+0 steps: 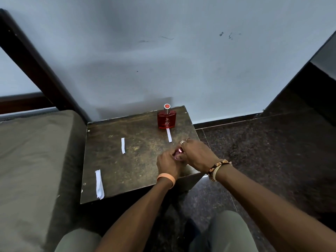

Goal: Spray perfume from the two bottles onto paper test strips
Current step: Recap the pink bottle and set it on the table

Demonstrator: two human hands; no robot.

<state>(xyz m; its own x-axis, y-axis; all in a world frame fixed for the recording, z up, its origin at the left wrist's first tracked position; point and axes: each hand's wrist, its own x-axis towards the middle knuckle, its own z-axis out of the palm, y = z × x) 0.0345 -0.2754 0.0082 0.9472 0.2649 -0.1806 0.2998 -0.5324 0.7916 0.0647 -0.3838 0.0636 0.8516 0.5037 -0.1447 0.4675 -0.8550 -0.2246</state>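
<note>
A red perfume bottle (166,119) with a silver and red top stands upright at the far right of the small dark table (127,170). One paper strip (169,135) lies just in front of it, another paper strip (123,145) lies mid-table, and a wider stack of strips (99,184) lies near the front left corner. My left hand (168,165) and right hand (197,154) meet over the table's right side. Together they grip a small pinkish-red object (179,153), mostly hidden by the fingers; I cannot tell whether it is the second bottle or a cap.
A grey-green cushion (36,160) borders the table on the left, with a dark wooden frame (36,66) behind it. The wall (181,60) rises right behind the table. Dark stone floor (263,151) lies to the right, and my knees (227,233) are below.
</note>
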